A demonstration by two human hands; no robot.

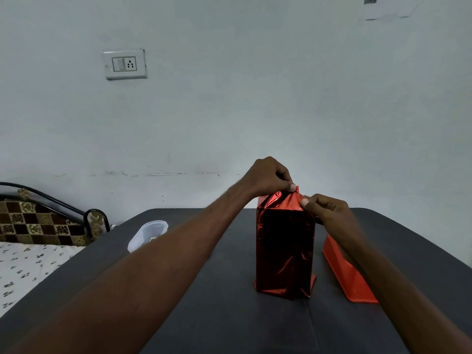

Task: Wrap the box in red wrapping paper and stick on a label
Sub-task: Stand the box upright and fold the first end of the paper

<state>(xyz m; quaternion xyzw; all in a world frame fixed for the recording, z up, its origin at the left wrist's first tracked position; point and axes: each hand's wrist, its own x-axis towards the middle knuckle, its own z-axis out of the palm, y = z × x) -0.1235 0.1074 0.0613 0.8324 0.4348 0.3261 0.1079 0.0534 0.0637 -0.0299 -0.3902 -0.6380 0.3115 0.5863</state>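
Between your two hands, the box [284,249] stands upright on the counter [204,290], already sheathed in red paper [287,201].

Your left hand [268,178] pinches the loose paper peak just below its fingertips, while your right hand [325,209] pinches the same peak from its inner side, likely so you can crease the top flap flat for closing. Under your right forearm lies an orange tray [350,277], near enough to reach. Beyond your left forearm sits a clear tub [148,235]. No label shows yet.
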